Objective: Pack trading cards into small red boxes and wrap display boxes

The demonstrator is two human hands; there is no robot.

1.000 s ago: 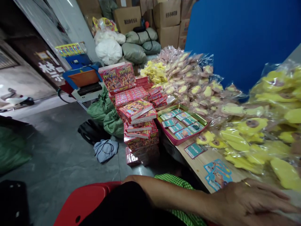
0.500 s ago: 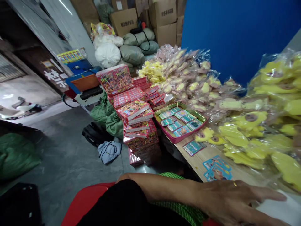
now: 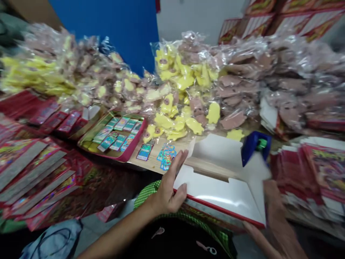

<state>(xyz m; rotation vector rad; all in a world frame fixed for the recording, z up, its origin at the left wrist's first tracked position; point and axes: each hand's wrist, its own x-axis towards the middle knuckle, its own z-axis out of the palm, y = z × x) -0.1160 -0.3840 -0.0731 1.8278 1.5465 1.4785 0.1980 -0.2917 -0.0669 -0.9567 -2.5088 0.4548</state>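
A white-lined, red-edged cardboard box is unfolded in front of my body, its flaps raised. My left hand grips its left end, thumb on the near wall and fingers along the end flap. At the right end, my right hand is blurred, with its thumb by the lower near corner and its fingers beside the end flap. A blue tape dispenser stands just beyond that end. Left of the box, blue picture cards lie in a small pile, near a single card pack.
A pink-rimmed tray of card packs sits at the table's left edge. Bagged yellow and brown animal-shaped pieces are heaped behind. Red printed boxes stack up at left; flattened red cartons lie at right.
My view has swung right. Earlier only one hand showed, stretched over a white surface at lower right; now both hands are at the ends of the box.
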